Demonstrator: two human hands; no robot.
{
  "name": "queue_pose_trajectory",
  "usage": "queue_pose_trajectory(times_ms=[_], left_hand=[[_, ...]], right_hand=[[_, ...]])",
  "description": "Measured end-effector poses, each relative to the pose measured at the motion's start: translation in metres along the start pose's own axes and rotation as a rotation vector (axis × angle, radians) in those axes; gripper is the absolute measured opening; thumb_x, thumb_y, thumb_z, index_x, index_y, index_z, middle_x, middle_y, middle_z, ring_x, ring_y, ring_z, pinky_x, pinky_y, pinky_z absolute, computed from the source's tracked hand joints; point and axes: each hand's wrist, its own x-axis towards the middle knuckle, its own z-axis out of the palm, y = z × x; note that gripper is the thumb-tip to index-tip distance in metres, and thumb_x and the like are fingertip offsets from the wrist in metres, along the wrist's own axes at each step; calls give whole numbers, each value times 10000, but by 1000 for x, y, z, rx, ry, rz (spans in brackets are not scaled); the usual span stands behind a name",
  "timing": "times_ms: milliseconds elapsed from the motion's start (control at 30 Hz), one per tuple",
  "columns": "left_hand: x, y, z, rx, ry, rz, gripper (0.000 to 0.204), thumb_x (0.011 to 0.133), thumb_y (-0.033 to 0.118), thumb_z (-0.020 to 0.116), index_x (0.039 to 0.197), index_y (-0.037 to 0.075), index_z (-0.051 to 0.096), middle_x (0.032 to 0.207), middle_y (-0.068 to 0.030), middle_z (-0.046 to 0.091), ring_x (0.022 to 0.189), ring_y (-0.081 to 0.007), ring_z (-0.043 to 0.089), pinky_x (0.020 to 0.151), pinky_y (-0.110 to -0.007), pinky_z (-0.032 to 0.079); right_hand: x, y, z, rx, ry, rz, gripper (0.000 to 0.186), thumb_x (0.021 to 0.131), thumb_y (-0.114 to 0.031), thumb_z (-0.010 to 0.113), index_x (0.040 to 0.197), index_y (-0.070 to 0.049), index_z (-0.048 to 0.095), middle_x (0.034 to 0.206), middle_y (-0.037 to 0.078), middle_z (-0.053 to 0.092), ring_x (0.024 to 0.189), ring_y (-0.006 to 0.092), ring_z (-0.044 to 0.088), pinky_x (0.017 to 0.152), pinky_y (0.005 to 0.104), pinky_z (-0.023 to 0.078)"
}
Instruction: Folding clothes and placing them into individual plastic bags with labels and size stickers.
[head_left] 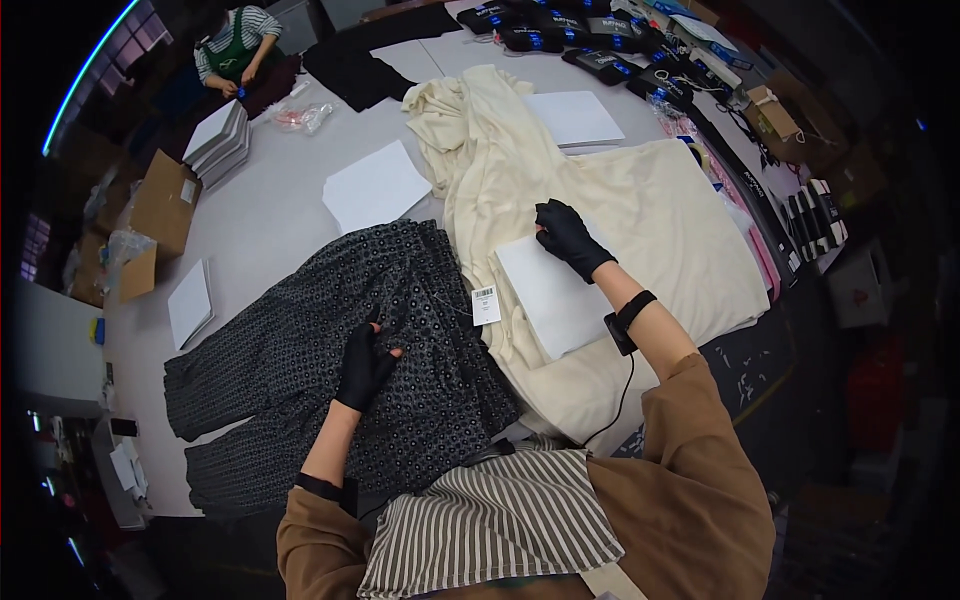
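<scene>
Dark patterned trousers point(310, 300) lie spread on the table, legs toward the left. My left hand point(365, 368), in a black fingerless glove, rests on them with thumb and fingers apart. A small white tag point(485, 306) hangs at the trousers' right edge. Beside them, a heap of cream fabric point(650, 230) covers the table's middle and right. White sheets point(560, 300) lie on this fabric. At their far edge, my right hand point(572, 240), also gloved in black, has its fingers curled in a pinch; its fingertips are partly hidden.
More white sheets lie behind the trousers point(375, 185) and under the cream fabric's far side point(575, 118). A thick white stack point(218, 145) and a cardboard box point(165, 215) stand at left. Black packaged goods point(600, 40) crowd the far right. Across the table, another person point(238, 50) handles dark cloth.
</scene>
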Motion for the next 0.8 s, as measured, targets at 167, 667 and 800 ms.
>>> queue_pose_trajectory(times_ms=[167,667,800], left_hand=[[3,-3,-13,88,-1,265,564,733,173,686,1230,20,467,1251,-197,476,1156,-364,454,979,-422,368],[17,-5,-16,114,-65,365,387,741,137,638,1092,5,540,1204,-225,478,1127,-393,442,960,-439,376],[20,-7,-14,111,55,461,348,739,130,634,1058,17,557,1137,-217,509,1069,-390,475,916,-445,402]], right_hand=[[13,-52,2,98,99,-92,116,694,-173,623,649,-68,605,832,90,592,961,312,515,848,500,373],[-19,-148,39,-503,-301,64,292,689,-297,669,808,-30,669,1068,232,570,1233,432,344,997,575,273],[-2,-171,22,269,-105,313,259,664,-170,650,877,-23,632,1112,219,546,1214,401,379,997,456,333]])
